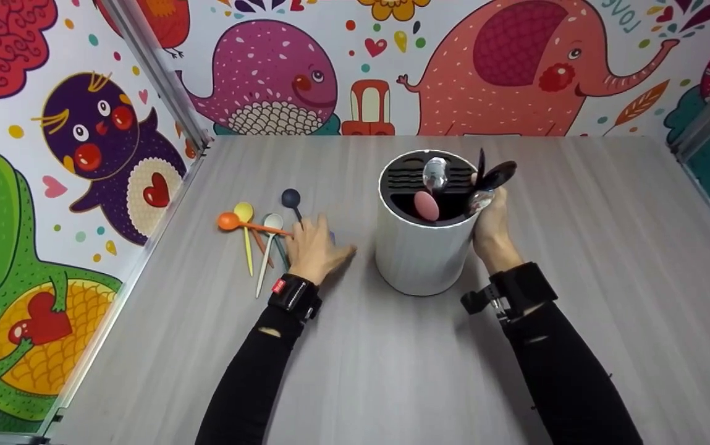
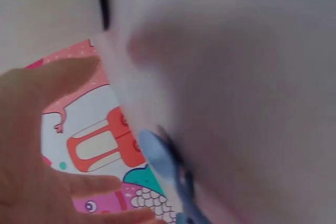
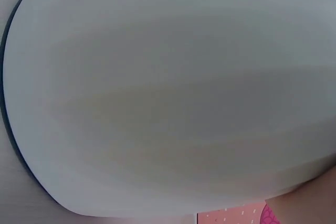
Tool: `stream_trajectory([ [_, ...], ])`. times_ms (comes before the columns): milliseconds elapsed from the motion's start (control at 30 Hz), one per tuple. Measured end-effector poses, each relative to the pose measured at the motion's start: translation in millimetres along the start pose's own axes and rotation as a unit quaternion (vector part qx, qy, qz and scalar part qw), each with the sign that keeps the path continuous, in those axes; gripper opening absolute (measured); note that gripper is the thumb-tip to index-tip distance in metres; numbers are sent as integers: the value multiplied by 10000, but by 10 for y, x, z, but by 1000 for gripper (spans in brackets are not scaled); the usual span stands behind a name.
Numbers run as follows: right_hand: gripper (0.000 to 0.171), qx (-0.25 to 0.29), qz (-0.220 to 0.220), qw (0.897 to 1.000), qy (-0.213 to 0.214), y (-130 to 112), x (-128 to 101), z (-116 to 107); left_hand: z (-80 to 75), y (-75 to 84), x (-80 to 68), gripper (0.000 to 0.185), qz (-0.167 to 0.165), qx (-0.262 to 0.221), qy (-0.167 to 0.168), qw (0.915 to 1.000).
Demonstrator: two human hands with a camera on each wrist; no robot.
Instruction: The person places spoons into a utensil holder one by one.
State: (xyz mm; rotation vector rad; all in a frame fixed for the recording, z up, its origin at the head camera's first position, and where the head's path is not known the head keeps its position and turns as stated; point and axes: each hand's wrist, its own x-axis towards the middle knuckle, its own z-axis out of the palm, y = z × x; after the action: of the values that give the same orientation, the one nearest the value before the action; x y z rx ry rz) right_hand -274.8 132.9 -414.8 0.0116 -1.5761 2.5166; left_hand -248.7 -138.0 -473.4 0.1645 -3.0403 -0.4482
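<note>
A white cutlery holder (image 1: 419, 253) stands mid-bench (image 1: 392, 371), holding a silver spoon (image 1: 434, 173) and a pink spoon (image 1: 426, 206). At its right rim the right hand (image 1: 492, 228) grips dark and silver spoons (image 1: 492, 180). Left of it, five loose spoons (image 1: 256, 232) lie fanned out; the left hand (image 1: 317, 248) rests on them, fingers relaxed.

Two bare hands, both arms in long black sleeves, close-fitting. Left sleeve (image 1: 249, 377), lower centre-left of head view: small hole or light patch just below cuff. Right sleeve (image 1: 571, 377), lower right: faint light marks on fabric. Left wrist (image 1: 295, 295): black strap-on band with small red tag bearing white marking. Right wrist (image 1: 518, 290): wider black band, black bracket jutting toward frame centre, metallic part beneath. Left hand (image 1: 317, 247) and right hand (image 1: 492, 225) ungloved.
</note>
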Motion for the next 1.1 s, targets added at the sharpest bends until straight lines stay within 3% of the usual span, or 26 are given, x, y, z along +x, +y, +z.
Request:
stream_trajectory([
  [400, 37, 187, -94, 9998, 68, -13, 3, 35, 2, 5, 27, 48, -255, -96, -638, 9976],
  [600, 38, 305, -57, 9995, 53, -9, -9, 23, 33, 44, 14, 38, -114, 90, -561, 9983],
  [967, 33, 153, -102, 9998, -90, -5, -16, -10, 41, 127, -54, 23, 218, -188, -155, 9995],
  [1100, 34, 248, -85, 9996, -44, 6, -13, 6, 33, 144, -72, 19, 383, -334, -182, 9985],
])
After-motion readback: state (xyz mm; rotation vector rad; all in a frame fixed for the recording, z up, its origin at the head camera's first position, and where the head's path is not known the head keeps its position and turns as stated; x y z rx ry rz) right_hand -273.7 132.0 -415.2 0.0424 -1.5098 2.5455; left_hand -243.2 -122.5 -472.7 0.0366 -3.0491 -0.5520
